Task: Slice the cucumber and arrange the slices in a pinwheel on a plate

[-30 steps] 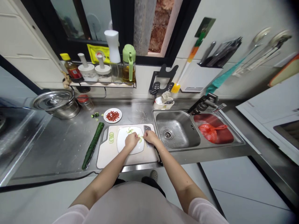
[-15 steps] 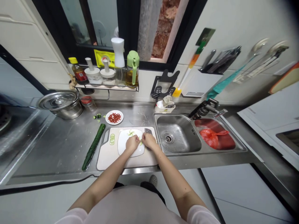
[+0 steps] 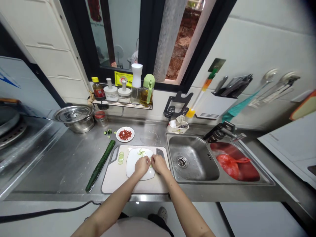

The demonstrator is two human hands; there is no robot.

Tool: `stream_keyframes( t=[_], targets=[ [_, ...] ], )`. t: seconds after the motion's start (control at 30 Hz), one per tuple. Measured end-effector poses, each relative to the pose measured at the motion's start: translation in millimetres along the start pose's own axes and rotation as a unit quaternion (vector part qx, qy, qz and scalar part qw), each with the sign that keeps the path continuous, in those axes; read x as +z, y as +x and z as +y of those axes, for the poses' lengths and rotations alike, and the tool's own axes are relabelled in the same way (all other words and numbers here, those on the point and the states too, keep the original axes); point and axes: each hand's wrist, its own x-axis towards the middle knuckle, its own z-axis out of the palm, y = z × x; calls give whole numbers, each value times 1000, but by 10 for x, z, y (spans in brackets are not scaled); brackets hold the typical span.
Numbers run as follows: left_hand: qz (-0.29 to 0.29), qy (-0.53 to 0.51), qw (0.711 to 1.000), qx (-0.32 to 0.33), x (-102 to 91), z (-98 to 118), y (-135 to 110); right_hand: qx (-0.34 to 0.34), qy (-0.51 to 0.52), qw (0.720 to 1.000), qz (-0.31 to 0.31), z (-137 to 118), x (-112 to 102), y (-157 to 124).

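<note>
Both hands meet over the right part of a white square plate (image 3: 132,171), fingers bent into pinches. My left hand (image 3: 142,165) and my right hand (image 3: 159,163) are almost touching. Pale green cucumber slices (image 3: 151,165) show at and below the fingertips, partly covered by the fingers. Curved cucumber slices (image 3: 141,152) lie near the plate's back edge. The plate rests on a beige cutting board (image 3: 113,181), where a row of round cucumber slices (image 3: 120,158) lies to the left. A dark knife blade (image 3: 160,152) is partly visible behind my right hand.
A long cucumber (image 3: 100,165) lies left of the board. Behind are a small plate of red pieces (image 3: 125,134), cucumber ends (image 3: 108,132), a lidded steel pot (image 3: 76,118) and a seasoning shelf (image 3: 123,104). The sink (image 3: 195,158) with a red bag (image 3: 229,166) is at right.
The camera view has tilted up, so the scene sits lower in the picture. My hands stay together over the plate's right side, fingers still pinched.
</note>
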Motion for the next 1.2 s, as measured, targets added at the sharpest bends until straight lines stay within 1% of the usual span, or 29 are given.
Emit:
stream_keyframes(
  t=[0.1,0.17,0.23,0.3,0.4,0.5,0.6,0.73,0.9,1.03,1.2],
  targets=[
    [15,-31,999,3,-62,-47,-69,-11,25,999,32,-5,-30,-25],
    [33,-58,998,10,-134,-125,-140,-18,46,997,62,-4,-41,-76],
    [61,-84,995,16,-229,-256,-225,-18,74,993,94,1,-19,-161],
    [92,-94,991,12,-335,-440,-313,-16,104,987,121,7,48,-275],
    [154,-71,985,-16,-486,-770,-418,-13,148,977,152,14,217,-462],
    [214,-21,976,-32,-594,-1066,-471,-7,168,972,163,23,377,-604],
    [234,48,970,-47,-656,-1240,-476,-12,171,971,165,41,441,-664],
    [217,91,969,-73,-680,-1298,-450,-11,172,970,174,37,422,-665],
    [188,86,975,-85,-665,-1295,-430,-25,168,970,173,-59,462,-681],
    [182,91,975,-86,-658,-1301,-402,-37,157,972,169,-130,514,-688],
    [177,73,978,-86,-669,-1288,-329,-43,153,973,166,-177,526,-650]
  ],
)
